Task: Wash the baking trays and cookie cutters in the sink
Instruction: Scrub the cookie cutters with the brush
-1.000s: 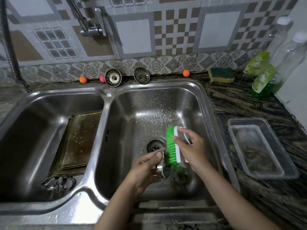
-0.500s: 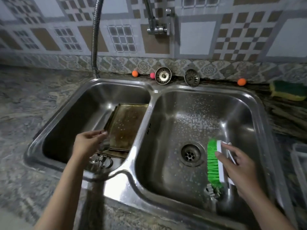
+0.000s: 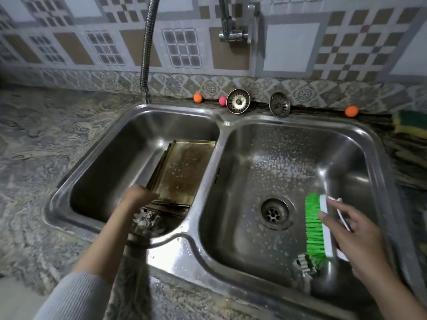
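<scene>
Head view is taking in a double steel sink (image 3: 184, 250) set into a marbled stone desk (image 3: 34, 158), and going from the left: a grey sleeve (image 3: 69, 299) is leading up to the left hand (image 3: 138, 196), which is reaching down into the left basin. Its image is blurred, so I cannot tell whether that grip is closed on anything or how far its fingers are spread. Just beneath it, at the basin's near edge, a cluster of metal cookie cutters (image 3: 147, 221) is lying wet and smeared in the picture. Beside the hand, stacked baking trays (image 3: 184, 169) are leaning against the divider wall of the left basin, brown-stained and speckled with droplets. Behind the sink, a flexible hose (image 3: 145, 54), two orange balls (image 3: 197, 98) (image 3: 351, 111), a pink ball (image 3: 222, 100) and two drain strainers (image 3: 238, 101) (image 3: 279, 105) are sitting along the tiled wall. In the right basin, foam flecks are dotting the floor around the drain (image 3: 275, 213). Right hand (image 3: 360, 243) is holding a green-bristled scrub brush (image 3: 320, 227), thumb and fingers curled round its white back, bristles facing the drain. Another cookie cutter (image 3: 305, 264) is lying just under the brush's near end. A green and yellow sponge (image 3: 410, 122) is resting at the far right
</scene>
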